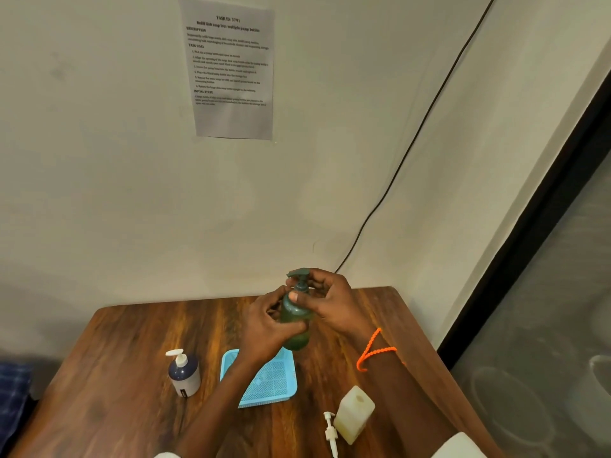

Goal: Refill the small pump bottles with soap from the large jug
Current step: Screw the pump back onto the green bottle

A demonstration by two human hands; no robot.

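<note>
— While reading from the near edge of the desk (109,375): loose white pump head (330,433) lying flat, tube pointing toward the body. Just right of it, pale square bottle (354,414), neck open, tilted in this view. Jug or small bottle: cannot tell.

— Next row back?

— Blue mesh tray (264,388) mid-desk, partly under the left forearm. Dark bottle with white pump (183,375) upright, left of tray and apart from it.

— And the thing in hand?

— Green pump bottle (297,325) held up above the far edge of the tray, long axis near upright, pump on top. Left hand (267,325) wrapped round the body from the left. Right hand (325,300) curled round the neck and collar from the right, thumb on the shoulder. Likely a twist at the collar next; right hand already there.

— Count?

— Two bottles with pumps on, one open pale bottle, one loose pump, one tray. Farthest: printed sheet (231,71) and black cable (413,137) on wall.
</note>
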